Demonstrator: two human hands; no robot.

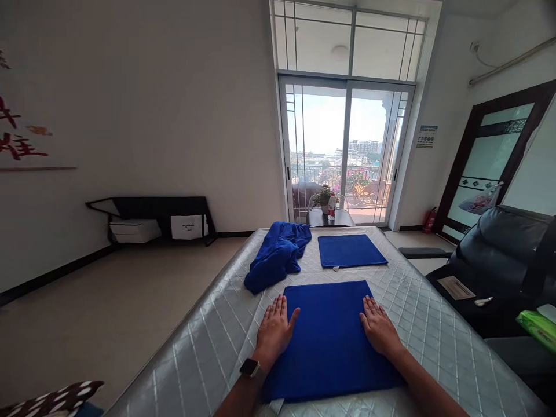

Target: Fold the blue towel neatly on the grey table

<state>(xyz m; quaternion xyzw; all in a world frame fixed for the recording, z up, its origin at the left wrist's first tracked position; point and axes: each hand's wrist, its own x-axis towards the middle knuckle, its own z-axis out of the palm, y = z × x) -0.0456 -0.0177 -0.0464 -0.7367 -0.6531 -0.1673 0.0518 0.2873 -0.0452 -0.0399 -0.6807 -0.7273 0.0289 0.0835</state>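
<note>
A flat blue cloth rectangle [332,341] lies on the silver quilted mattress [195,341], a white tag at its near left corner. My left hand [275,327], with a watch on the wrist, rests palm down on its left edge, fingers extended. On the right edge lies my right hand [380,324], also flat, thumb pointing inward. Neither hand holds anything. Beyond is a second, smaller-looking blue rectangle [351,251] with a tag on its near edge. To its left sits a crumpled blue cloth [280,255].
Past the mattress's far end stands a small table [319,219] with a plant and a bottle [332,207]. A black leather chair [499,260] is at the right, holding a card and a green packet [538,328]. Patterned fabric [61,399] shows at the lower left.
</note>
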